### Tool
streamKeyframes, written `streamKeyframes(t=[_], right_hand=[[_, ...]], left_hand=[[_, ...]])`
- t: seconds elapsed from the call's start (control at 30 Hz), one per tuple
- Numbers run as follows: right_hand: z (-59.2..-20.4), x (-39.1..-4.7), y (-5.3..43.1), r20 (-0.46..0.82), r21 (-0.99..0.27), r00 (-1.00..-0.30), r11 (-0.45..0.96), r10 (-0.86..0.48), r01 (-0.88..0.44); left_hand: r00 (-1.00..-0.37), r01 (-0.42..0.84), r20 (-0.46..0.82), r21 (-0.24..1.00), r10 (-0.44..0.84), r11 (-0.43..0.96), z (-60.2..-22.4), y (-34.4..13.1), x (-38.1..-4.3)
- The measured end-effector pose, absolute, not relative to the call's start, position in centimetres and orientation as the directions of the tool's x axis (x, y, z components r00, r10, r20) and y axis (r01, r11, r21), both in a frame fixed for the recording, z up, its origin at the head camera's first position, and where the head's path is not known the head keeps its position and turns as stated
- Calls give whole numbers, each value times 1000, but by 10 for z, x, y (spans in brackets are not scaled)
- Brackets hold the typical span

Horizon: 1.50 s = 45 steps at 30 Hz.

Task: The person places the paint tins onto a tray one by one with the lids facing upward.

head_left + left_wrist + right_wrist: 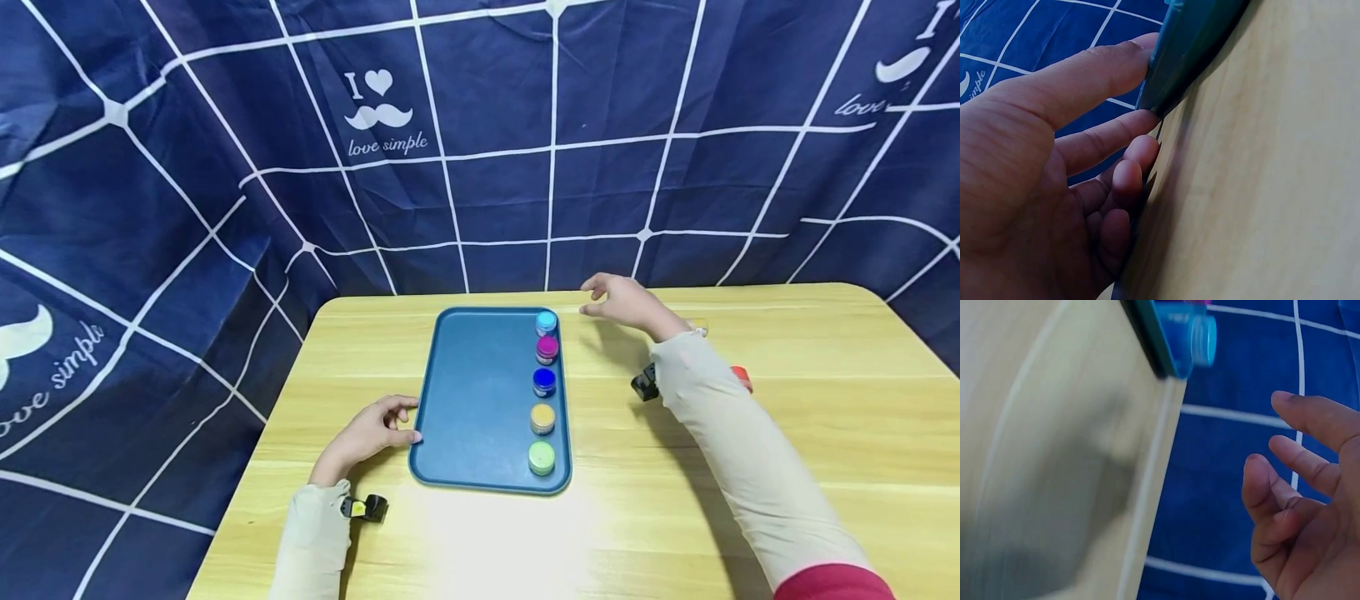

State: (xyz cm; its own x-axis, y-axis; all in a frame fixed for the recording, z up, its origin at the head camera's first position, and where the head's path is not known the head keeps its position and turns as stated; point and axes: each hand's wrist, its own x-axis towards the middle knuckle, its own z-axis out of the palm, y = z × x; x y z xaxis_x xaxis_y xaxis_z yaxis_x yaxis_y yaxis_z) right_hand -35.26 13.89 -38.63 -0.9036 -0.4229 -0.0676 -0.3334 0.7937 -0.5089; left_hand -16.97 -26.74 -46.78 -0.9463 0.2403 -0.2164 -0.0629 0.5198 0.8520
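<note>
A blue rectangular tray [480, 392] lies on the wooden table. Along its right side stands a column of small lidded jars: light blue [546, 322] at the far end, then magenta [547, 349], dark blue [543, 382], yellow-orange [542, 418] and light green [542, 457] nearest. My left hand [372, 433] holds the tray's left rim between thumb and index finger; the other fingers curl loosely below in the left wrist view. Just right of the tray's far corner, my right hand [624, 302] hovers over the table, fingers loosely bent and apart, holding nothing.
Beside the right forearm, a red round object [742, 377] and a yellowish one [697, 325] sit on the table [810, 375], partly hidden by the sleeve. A dark blue curtain with white lines [495, 200] hangs behind the table and along its left.
</note>
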Motion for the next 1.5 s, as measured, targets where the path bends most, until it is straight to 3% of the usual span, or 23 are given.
streamKeyframes(t=[0.57, 1.5], right_hand=[[-368, -342, 223, -93, -446, -922, 844, -376, -299], [-370, -249, 323, -12, -373, -936, 870, -353, -323]], left_hand=[[-946, -63, -222, 839, 234, 540, -463, -266, -171], [-945, -72, -230, 840, 234, 537, -464, -264, -167]])
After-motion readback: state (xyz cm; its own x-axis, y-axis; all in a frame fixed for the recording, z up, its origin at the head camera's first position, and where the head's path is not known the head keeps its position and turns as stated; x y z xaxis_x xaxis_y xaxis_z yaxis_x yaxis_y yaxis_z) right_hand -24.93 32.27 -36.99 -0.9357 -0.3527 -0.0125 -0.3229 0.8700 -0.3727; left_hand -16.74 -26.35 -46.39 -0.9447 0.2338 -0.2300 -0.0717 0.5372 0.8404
